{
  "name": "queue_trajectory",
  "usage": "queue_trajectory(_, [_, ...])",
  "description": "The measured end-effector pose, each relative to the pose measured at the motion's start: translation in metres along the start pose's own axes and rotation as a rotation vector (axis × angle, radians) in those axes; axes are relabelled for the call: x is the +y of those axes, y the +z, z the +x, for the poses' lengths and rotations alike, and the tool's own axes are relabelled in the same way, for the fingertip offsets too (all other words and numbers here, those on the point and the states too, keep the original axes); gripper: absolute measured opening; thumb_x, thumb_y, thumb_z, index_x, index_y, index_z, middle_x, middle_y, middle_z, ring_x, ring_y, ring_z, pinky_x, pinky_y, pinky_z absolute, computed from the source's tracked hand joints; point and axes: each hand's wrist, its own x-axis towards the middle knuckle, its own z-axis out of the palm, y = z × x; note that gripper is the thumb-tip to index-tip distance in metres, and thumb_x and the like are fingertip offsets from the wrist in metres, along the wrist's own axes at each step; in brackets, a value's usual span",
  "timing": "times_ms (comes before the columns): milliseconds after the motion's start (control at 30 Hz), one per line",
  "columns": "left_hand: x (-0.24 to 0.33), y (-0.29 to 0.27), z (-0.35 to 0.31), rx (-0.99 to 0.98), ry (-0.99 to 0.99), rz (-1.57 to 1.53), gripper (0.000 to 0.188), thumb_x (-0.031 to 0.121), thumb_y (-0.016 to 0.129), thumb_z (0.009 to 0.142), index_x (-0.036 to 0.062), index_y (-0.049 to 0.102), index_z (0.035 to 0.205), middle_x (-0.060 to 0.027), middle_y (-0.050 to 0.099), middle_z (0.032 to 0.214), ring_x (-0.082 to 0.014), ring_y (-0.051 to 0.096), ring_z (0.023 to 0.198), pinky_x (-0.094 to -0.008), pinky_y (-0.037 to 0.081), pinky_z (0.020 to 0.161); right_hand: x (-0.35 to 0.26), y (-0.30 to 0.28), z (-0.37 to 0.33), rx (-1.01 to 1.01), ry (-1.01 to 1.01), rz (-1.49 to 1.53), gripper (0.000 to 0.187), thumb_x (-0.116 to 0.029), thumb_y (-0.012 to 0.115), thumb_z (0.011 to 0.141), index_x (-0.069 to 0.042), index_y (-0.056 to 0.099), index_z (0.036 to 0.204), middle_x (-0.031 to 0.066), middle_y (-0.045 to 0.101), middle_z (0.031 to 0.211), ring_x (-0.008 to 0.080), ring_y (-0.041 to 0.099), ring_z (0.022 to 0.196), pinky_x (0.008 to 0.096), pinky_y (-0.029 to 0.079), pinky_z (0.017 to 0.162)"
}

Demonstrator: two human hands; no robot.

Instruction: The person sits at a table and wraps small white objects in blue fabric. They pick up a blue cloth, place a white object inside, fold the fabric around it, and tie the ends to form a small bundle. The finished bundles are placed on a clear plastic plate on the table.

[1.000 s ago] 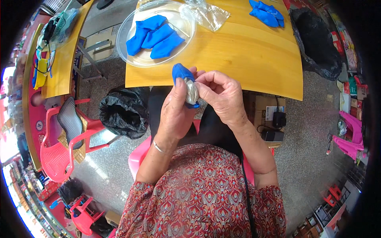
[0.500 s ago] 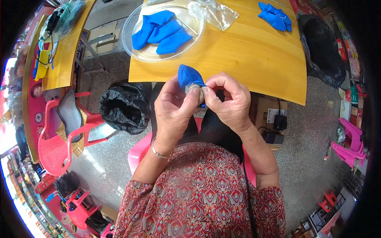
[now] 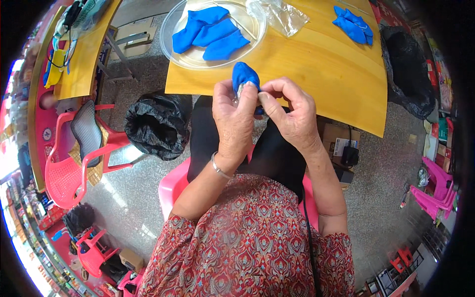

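Observation:
A small blue cloth piece (image 3: 244,74) with a pointed, rounded top stands up between my hands, just off the table's near edge. My left hand (image 3: 234,116) pinches it from the left, thumb across its front. A bit of greyish material shows under that thumb; what it is I cannot make out. At the cloth's right edge, thumb and forefinger of my right hand (image 3: 293,115) are pinched together. More blue cloth peeks out below the fingers. Beyond lies a clear round plastic tub (image 3: 174,55) holding several blue cloth pieces (image 3: 215,36) and a thin pale stick (image 3: 242,25).
The yellow wooden table (image 3: 316,74) carries a clear plastic bag (image 3: 287,19) and another blue cloth bundle (image 3: 353,25) at far right. Black bag-lined bins stand left (image 3: 156,129) and right (image 3: 406,69) of it. A pink armchair (image 3: 67,178) is at left, a cardboard box (image 3: 334,133) under the table.
Both hands and the blue cloth have shifted slightly right and up in the picture. The cloth's tip has turned rounder, and less of the greyish material shows. Tub and table also sit a little differently in view.

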Motion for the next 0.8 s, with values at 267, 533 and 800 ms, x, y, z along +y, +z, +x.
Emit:
queue_trajectory(267, [0.015, -0.005, 0.001, -0.129, -0.090, -0.126, 0.032, 0.014, 0.062, 0.092, 0.0006, 0.049, 0.118, -0.0043, 0.058, 0.099, -0.0100, 0.056, 0.087, -0.0253, 0.047, 0.077, 0.007, 0.005, -0.001, -0.079, 0.202, 0.296, 0.025, -0.009, 0.075, 0.083, -0.001, 0.060, 0.101, 0.0044, 0.068, 0.090, 0.0101, 0.065, 0.084, 0.0271, 0.053, 0.075])
queue_trajectory(533, [0.013, -0.031, 0.010, -0.306, -0.252, -0.436, 0.027, 0.012, 0.055, 0.097, 0.0012, 0.050, 0.122, -0.0090, 0.062, 0.111, -0.0185, 0.060, 0.104, -0.0374, 0.047, 0.094, 0.008, 0.005, 0.004, -0.051, 0.367, 0.479, 0.024, -0.005, 0.070, 0.086, 0.001, 0.058, 0.106, 0.0040, 0.064, 0.095, 0.0069, 0.061, 0.085, 0.0230, 0.052, 0.075])
queue_trajectory(800, [0.011, -0.032, 0.010, -0.250, -0.242, -0.442, 0.034, 0.008, 0.065, 0.091, 0.0010, 0.051, 0.121, -0.0086, 0.062, 0.111, -0.0176, 0.060, 0.104, -0.0378, 0.047, 0.094, 0.003, 0.004, 0.000, -0.086, 0.248, 0.387, 0.036, -0.011, 0.074, 0.085, 0.001, 0.059, 0.116, 0.0031, 0.063, 0.095, 0.0061, 0.059, 0.088, 0.0231, 0.051, 0.074])
